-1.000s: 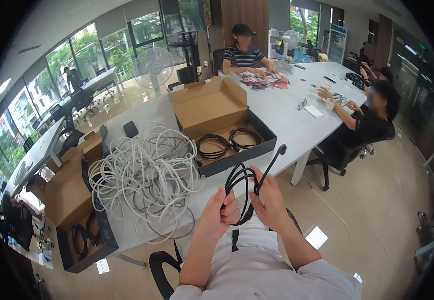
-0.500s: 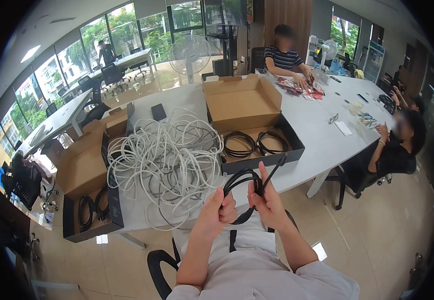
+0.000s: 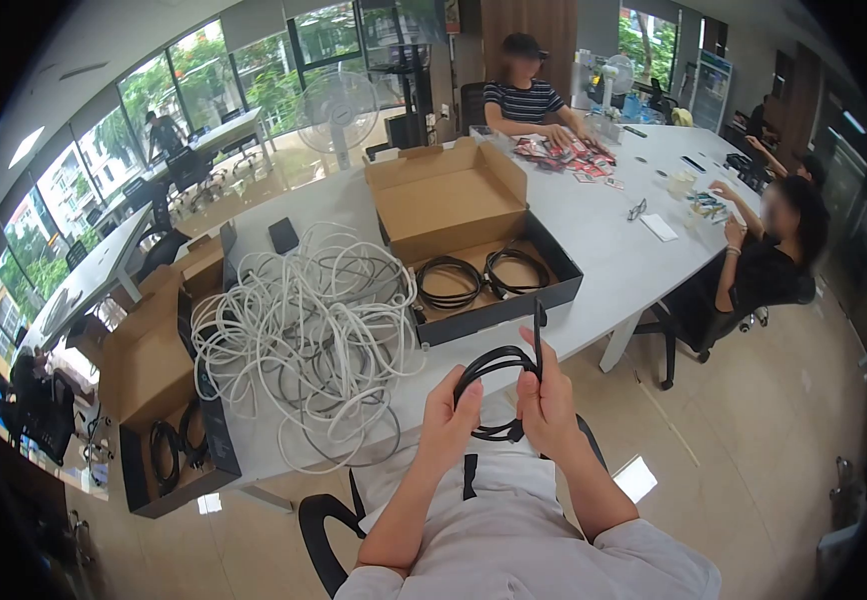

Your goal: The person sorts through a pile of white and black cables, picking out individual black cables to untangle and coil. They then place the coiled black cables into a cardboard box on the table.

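Observation:
A black cable (image 3: 499, 356), wound into a loose coil, is held up between my two hands above my lap. My left hand (image 3: 450, 412) is closed round the coil's left side. On the right side, my right hand (image 3: 548, 408) grips the turns, and one cable end stands up past the fingers. Just beyond my hands, an open black box (image 3: 502, 310) with a brown lid contains two coiled black cables (image 3: 451, 284). A tangled heap of white and grey cables (image 3: 304, 340) lies to the left of that box.
Another open box (image 3: 179, 482) with black cables sits at the table's left edge. A dark phone (image 3: 283, 237) lies behind the heap. Across the white table (image 3: 594, 235), one person handles red packets (image 3: 569, 155); another sits at the right near small items (image 3: 706, 207).
The view has shifted, so the table things appear further left. The coil has opened into a rounder loop, with my hands slightly further apart around it.

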Tool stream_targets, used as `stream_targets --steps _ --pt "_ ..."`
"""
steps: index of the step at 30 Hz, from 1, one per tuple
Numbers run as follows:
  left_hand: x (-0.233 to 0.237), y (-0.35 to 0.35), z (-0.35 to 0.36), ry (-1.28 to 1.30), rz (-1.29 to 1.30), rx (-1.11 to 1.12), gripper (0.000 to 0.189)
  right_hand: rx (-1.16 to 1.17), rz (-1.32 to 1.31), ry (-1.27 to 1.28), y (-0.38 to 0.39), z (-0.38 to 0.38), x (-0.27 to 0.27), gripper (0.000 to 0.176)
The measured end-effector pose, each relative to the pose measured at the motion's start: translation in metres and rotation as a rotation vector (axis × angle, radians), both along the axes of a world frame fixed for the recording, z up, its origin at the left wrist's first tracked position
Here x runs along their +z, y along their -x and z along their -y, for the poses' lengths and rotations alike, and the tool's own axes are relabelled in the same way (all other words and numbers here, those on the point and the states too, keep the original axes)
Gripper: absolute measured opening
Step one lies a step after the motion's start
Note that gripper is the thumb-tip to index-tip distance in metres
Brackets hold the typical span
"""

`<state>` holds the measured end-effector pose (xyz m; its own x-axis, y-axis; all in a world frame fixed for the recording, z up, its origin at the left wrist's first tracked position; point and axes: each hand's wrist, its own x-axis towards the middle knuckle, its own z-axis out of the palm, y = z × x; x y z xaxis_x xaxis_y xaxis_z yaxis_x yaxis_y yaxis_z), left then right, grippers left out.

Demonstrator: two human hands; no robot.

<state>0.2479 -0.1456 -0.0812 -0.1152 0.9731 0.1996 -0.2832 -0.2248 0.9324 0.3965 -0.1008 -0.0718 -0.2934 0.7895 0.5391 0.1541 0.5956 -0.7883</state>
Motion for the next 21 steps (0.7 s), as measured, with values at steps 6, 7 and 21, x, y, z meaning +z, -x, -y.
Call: stream_targets --steps 6,7,21 --pt "-0.001 -0.017 -0.003 -0.088 -0.372 0.024 0.023 -0.175 0.015 0.164 -0.018 0.012 0.012 0.021" --pt "-0.001 -0.019 -0.002 -0.096 -0.39 0.013 0.022 -0.196 -0.01 0.165 -0.019 0.012 0.007 0.018" --pt "-0.019 0.008 -0.022 -0.219 -0.349 -0.224 0.069 0.103 -0.082 0.336 -0.028 0.018 0.013 0.019"
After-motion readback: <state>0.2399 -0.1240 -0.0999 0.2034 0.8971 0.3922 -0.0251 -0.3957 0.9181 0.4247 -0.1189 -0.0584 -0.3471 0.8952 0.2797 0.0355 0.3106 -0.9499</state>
